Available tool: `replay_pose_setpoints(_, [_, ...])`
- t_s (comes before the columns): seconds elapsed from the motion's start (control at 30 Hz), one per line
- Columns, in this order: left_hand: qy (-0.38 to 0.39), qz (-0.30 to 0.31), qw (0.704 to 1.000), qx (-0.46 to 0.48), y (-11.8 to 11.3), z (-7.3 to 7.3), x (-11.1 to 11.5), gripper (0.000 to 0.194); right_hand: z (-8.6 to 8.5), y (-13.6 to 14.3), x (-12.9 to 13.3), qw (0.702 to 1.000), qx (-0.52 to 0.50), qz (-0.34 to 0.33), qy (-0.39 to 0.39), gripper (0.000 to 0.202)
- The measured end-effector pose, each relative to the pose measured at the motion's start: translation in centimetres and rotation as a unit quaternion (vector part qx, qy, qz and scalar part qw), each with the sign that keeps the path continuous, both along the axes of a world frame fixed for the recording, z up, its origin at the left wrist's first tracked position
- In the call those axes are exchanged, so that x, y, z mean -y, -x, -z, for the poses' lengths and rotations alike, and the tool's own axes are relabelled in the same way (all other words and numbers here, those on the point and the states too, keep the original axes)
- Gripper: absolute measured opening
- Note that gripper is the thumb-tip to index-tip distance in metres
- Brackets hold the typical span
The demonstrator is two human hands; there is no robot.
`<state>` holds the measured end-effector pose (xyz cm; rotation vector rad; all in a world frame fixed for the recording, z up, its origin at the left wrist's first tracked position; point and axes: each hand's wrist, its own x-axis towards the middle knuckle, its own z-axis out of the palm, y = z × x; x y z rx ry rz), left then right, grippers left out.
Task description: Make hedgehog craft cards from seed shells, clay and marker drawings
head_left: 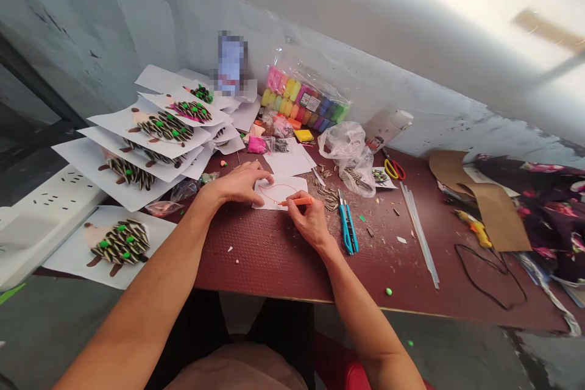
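My right hand grips an orange marker whose tip meets a small white sheet of paper. A curved orange outline is drawn on that sheet. My left hand rests at the sheet's left side, thumb and fingers apart, pressing its edge. To the right of my right hand lies a pair of blue-handled pliers or cutters, beside loose striped sunflower seeds. Another white sheet lies just behind the drawing.
Stacked paper sheets with seed hedgehogs stand at left, near a white power strip. Behind are coloured clay packs, a plastic bag and a white bottle. Scissors, clear glue sticks and a yellow glue gun lie rightward.
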<state>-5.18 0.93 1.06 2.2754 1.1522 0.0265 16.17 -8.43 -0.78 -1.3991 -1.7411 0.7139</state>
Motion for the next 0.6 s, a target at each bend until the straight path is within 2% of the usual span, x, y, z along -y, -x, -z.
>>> replay_pose_setpoints(0.6, [-0.004, 0.0, 1.0, -0.015, -0.2, -0.24, 0.05, 0.064, -0.08, 0.2, -0.25, 0.999, 0.011, -0.031, 0.0, 0.026])
